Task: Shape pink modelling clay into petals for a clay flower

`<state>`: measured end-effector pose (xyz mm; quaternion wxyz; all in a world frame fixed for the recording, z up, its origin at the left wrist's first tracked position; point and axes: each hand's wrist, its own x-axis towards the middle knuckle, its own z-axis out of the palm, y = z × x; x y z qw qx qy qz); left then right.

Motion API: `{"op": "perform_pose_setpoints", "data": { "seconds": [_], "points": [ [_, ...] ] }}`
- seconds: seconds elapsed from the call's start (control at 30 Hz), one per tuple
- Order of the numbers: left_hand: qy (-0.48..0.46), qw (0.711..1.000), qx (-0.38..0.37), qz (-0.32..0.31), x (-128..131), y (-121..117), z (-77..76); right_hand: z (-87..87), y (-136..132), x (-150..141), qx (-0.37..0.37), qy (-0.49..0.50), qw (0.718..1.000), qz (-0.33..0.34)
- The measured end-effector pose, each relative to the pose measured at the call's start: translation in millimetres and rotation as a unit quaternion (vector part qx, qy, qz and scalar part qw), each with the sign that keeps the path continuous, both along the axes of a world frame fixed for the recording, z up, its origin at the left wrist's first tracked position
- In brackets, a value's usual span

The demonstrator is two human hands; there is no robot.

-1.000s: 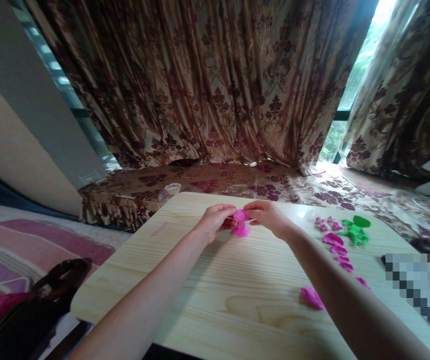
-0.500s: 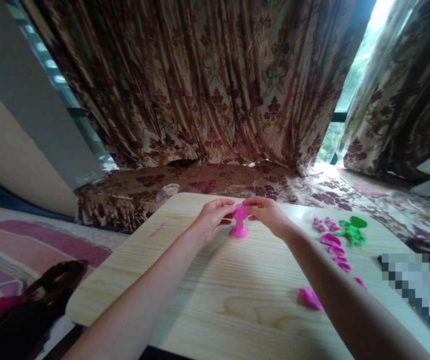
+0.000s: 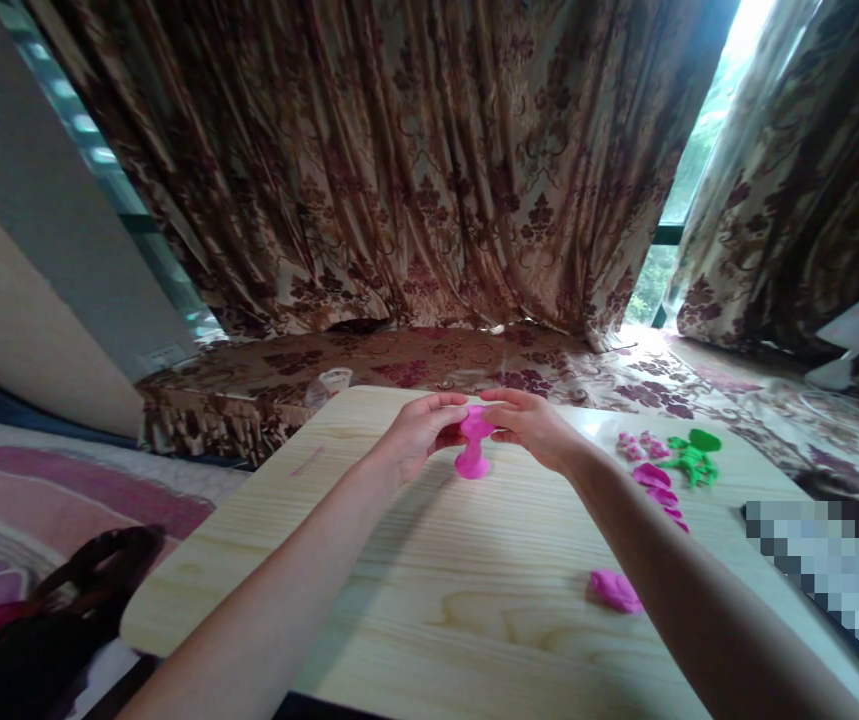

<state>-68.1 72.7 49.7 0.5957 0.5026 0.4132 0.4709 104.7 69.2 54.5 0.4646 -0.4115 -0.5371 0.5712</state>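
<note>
A pink modelling-clay piece (image 3: 473, 463) stands upright on the wooden table, with a wide round foot, a narrow stem and a broader top. From the left, my left hand (image 3: 420, 432) pinches the edge of its top between thumb and fingers. Opposite it, my right hand (image 3: 528, 425) closes on the other side of the same top. Both sets of fingertips partly cover the upper rim. At the right, a pink clay lump (image 3: 615, 591) lies beside my right forearm, which hides part of it.
Several flat pink clay pieces (image 3: 652, 475) lie in a row at the right of the table (image 3: 399, 620). Behind them are small pink-and-white pieces (image 3: 643, 446) and green clay shapes (image 3: 695, 462). A thin pink strip (image 3: 308, 461) lies at the left. A blurred-out device (image 3: 834, 570) sits far right.
The whole view has shifted slightly. Both hands stay at the top of the pink clay piece, with the right fingers a little further over its rim.
</note>
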Motion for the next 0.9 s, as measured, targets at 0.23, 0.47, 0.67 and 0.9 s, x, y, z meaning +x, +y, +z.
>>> {"op": "perform_pose_setpoints", "data": {
  "seconds": [0.23, 0.47, 0.67, 0.9],
  "points": [
    [0.068, 0.996, 0.052, -0.020, 6, -4, -23.1, -7.3, 0, 5, -0.018, 0.002, 1.000, -0.002],
    [0.128, 0.985, 0.086, -0.074, 19, -7, -48.0, -2.3, -5, 9, -0.024, -0.025, 0.999, -0.014],
    [0.154, 0.978, 0.119, -0.079, 21, -6, -50.5, -2.6, -9, 13, -0.013, -0.060, 0.998, -0.008],
    [0.172, 0.972, 0.139, -0.079, 22, -7, -49.8, 0.3, -12, 9, -0.004, -0.042, 0.999, 0.000]
  ]
}}
